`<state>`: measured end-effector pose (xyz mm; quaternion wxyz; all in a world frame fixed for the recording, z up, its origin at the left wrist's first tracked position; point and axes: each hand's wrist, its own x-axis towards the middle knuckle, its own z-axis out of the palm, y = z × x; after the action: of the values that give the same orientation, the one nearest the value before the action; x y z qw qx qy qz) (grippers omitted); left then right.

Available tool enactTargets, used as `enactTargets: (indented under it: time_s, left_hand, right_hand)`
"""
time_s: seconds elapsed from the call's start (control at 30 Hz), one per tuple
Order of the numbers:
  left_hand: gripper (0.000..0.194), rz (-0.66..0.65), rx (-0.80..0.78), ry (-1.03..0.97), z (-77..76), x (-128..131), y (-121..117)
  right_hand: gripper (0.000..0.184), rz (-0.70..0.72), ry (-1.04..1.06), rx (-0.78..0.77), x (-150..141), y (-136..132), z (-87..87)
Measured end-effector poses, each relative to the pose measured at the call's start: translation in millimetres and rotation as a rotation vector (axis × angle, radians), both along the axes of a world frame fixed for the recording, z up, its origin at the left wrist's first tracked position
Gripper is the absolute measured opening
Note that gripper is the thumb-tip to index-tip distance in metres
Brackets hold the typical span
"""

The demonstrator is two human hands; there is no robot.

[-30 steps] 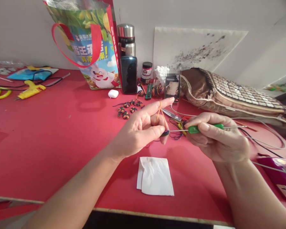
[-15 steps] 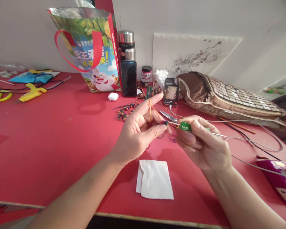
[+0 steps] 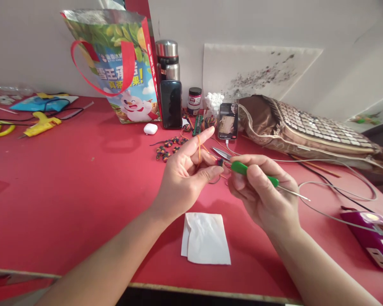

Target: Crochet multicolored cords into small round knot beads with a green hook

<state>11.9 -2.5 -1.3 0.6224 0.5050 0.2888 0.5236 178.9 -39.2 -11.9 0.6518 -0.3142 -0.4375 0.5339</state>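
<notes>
Between thumb and fingertips, my left hand (image 3: 187, 170) pinches a small dark multicoloured piece of crochet (image 3: 220, 162). Orange yarn (image 3: 199, 148) loops round its raised, stretched index finger. My right hand (image 3: 266, 191) is closed on the green handle of a crochet hook (image 3: 255, 173), whose thin metal shaft sticks out to the right. The hook's other end points at the crochet piece; whether it sits in a stitch I cannot tell. Behind my hands lie scissors (image 3: 221, 153), their blades pointing left. A string of knotted multicoloured crochet pieces (image 3: 163, 153) rests further left.
A folded white tissue (image 3: 208, 239) lies in front of me. Two phones, one dark (image 3: 171, 104) and one lit (image 3: 228, 121), stand at the back beside a shopping bag (image 3: 124, 80). A yellow glue gun (image 3: 42, 124) lies left, a purple power strip (image 3: 372, 240) right, with cables nearby.
My right hand has shifted slightly left and turned the crochet hook, so its handle now slants down to the right. My left hand keeps its pinch, nearly in place.
</notes>
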Motion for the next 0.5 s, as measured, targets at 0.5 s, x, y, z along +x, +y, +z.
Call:
enactTargets:
  time_s: [0.5]
  left_hand:
    - [0.054, -0.065, 0.046, -0.003, 1.5, -1.3, -0.9]
  right_hand:
    - [0.023, 0.005, -0.279, 0.087, 17.3, 1.4, -10.7]
